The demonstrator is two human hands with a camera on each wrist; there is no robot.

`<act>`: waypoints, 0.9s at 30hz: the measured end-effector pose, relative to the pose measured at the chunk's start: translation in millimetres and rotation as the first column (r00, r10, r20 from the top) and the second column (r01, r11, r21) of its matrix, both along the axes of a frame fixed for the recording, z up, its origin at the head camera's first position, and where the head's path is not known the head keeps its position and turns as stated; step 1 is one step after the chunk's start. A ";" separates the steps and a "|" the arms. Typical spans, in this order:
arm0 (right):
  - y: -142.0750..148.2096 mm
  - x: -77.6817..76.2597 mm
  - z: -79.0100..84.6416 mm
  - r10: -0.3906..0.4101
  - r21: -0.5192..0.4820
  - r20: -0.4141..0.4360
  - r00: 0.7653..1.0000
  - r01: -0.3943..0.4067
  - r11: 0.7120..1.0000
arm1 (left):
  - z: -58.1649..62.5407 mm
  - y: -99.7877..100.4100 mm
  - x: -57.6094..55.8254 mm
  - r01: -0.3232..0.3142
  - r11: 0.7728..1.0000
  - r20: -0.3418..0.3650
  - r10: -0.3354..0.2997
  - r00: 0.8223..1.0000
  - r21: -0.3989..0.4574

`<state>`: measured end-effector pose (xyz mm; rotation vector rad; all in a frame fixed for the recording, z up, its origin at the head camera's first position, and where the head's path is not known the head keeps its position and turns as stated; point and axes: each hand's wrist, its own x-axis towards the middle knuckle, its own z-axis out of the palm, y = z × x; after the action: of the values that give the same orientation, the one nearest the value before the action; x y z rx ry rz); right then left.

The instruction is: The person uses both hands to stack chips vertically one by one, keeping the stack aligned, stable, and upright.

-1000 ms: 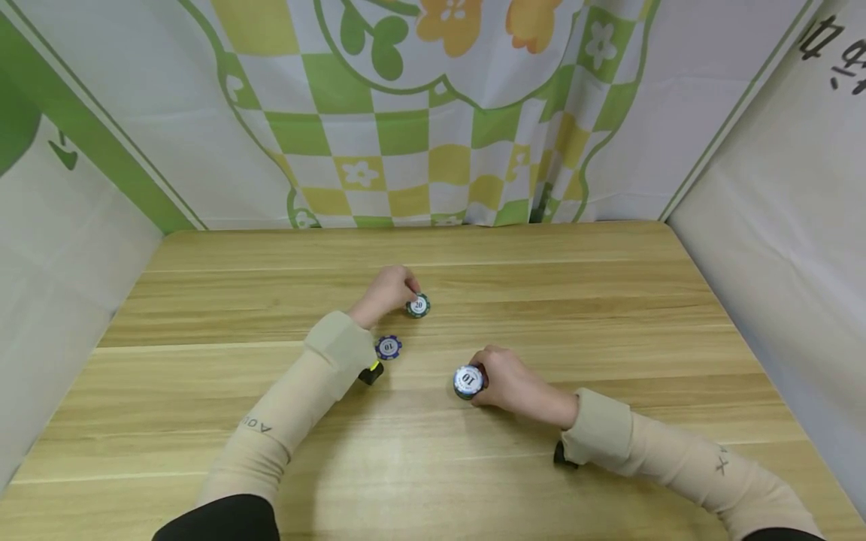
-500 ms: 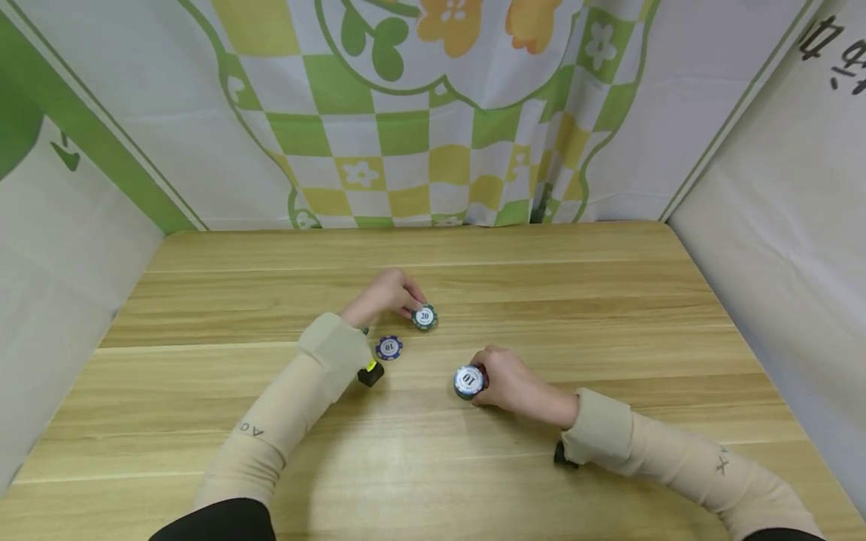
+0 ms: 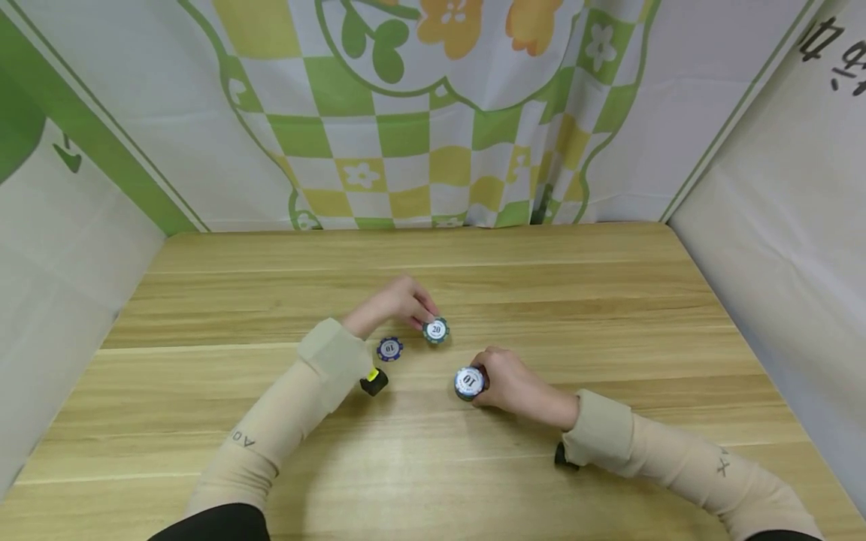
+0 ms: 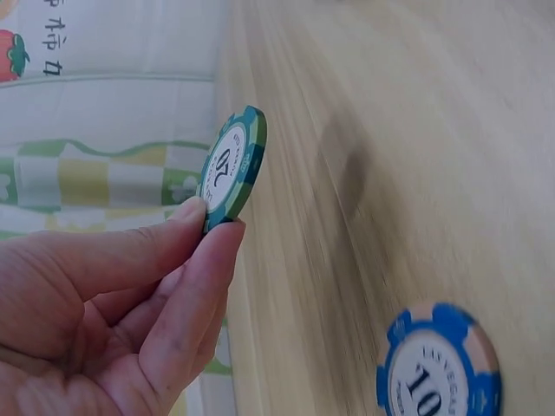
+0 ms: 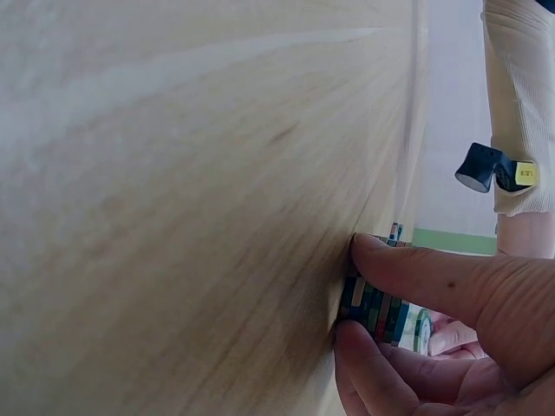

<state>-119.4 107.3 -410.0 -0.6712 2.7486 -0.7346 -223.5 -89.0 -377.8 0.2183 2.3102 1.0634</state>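
Between thumb and fingers my left hand (image 3: 404, 302) pinches a green poker chip (image 3: 436, 330) marked 20. In the left wrist view that chip (image 4: 234, 169) is tilted and held above the table, its shadow falling beside it. A blue poker chip (image 3: 389, 349) marked 10 lies flat near the left wrist. My right hand (image 3: 509, 380) grips the sides of a stack of poker chips (image 3: 469, 382) standing on the table, a blue-edged 10 chip on top. Seen from the right wrist, the stack (image 5: 373, 305) shows layered edges, partly hidden by thumb and fingers.
The wooden table (image 3: 609, 300) spreads around both hands. A checked curtain (image 3: 433, 165) hangs along its back edge, with white cloth walls at both sides. A small black wrist camera (image 3: 374, 381) sits under the left cuff.
My left hand has carried the green chip to the right and nearer, toward the stack. The right hand and its stack have stayed in place; the blue chip lies where it was.
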 end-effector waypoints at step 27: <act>0.6 -0.1 -0.2 -0.008 -0.008 0.005 1.000 0.008 1.000 | -4.0 18.8 19.4 0.115 0.987 0.081 -0.124 0.989 0.110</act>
<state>-119.5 107.8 -410.2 -0.6599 2.7465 -0.7479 -204.1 -70.2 -381.8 0.3403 2.1371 1.1128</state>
